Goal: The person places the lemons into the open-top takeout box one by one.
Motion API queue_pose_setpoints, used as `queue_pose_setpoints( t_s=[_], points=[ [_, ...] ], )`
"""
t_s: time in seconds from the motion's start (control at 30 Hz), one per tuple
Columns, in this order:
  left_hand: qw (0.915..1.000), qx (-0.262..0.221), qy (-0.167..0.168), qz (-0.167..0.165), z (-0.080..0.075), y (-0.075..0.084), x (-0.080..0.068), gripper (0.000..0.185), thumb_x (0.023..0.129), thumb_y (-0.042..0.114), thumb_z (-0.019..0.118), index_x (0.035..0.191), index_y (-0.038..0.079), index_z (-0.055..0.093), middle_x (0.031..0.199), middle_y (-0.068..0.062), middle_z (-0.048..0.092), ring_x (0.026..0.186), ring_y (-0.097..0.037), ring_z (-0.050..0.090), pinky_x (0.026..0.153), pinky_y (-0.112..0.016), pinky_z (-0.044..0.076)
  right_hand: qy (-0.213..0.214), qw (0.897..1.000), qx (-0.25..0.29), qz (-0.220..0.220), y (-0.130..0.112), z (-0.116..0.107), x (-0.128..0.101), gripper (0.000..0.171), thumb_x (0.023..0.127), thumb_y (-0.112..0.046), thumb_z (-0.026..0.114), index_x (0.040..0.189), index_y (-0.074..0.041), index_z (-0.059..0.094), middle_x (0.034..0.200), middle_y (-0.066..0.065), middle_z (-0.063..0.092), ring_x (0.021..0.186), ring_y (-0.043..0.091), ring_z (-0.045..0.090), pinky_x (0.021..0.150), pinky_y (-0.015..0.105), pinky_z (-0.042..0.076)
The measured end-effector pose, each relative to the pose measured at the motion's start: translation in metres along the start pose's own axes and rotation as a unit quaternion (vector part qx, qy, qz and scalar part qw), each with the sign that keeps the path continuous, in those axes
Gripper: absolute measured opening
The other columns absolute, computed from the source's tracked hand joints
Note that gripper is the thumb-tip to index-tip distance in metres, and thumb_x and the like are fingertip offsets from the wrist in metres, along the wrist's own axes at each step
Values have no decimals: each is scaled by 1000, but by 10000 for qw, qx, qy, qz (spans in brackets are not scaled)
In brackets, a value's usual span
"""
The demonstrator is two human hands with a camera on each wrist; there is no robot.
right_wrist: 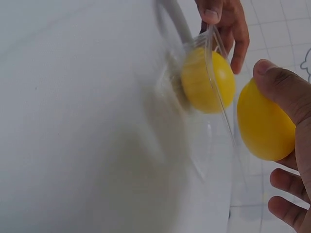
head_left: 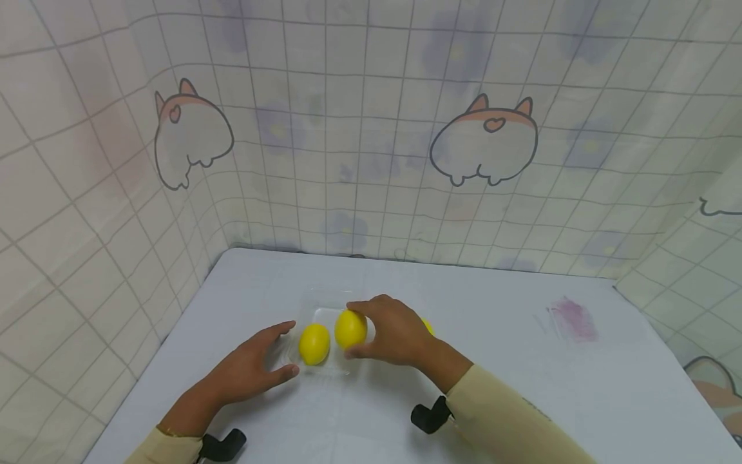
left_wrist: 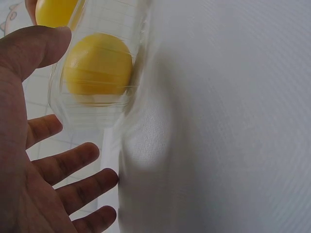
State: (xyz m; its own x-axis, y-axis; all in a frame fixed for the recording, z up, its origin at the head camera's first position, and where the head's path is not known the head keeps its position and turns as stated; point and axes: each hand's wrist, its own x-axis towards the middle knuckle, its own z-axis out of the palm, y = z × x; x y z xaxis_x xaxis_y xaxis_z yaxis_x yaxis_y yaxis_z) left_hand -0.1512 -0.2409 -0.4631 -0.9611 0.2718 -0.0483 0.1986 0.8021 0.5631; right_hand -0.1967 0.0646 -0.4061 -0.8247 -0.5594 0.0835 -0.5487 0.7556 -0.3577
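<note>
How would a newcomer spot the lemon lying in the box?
On the white table, find the clear box by the left hand. The lemon lies inside, toward that hand. It rests unheld, unlike the second lemon, which the right hand pinches.

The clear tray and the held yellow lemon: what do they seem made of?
Clear tray: apparently thin, glossy plastic; the lemon inside shows through its wall, which carries bright streaks.
Held lemon, in the right hand: smooth yellow surface, faint sheen; real rind or plastic imitation, I cannot tell.
</note>
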Motion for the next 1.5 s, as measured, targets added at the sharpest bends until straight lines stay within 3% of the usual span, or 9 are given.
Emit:
queue_pose_setpoints(
  t_s=[0.57,1.13,1.5],
  points=[
    [9999,-31,33,144,2,-3,0,87,88,60,74,158,22,40,159,-9,42,145,-37,38,116,-61,33,-379,9990,-185,126,-11,20,13,80,79,-62,81,147,-26,58,133,-6,65,119,18,57,102,39,51],
    [9997,59,138,215,4,-1,1,86,88,59,75,157,21,41,158,-11,43,145,-37,39,115,-61,34,-594,9974,-367,184,-13,29,14,80,80,-65,79,146,-25,59,136,-7,64,129,21,53,109,43,46],
    [9998,70,123,146,5,-2,2,87,87,61,74,157,22,40,159,-11,42,145,-38,39,115,-63,33,-792,9956,-443,245,-13,30,12,79,86,-65,73,151,-23,54,143,-2,61,139,25,47,114,48,40]
  ],
)
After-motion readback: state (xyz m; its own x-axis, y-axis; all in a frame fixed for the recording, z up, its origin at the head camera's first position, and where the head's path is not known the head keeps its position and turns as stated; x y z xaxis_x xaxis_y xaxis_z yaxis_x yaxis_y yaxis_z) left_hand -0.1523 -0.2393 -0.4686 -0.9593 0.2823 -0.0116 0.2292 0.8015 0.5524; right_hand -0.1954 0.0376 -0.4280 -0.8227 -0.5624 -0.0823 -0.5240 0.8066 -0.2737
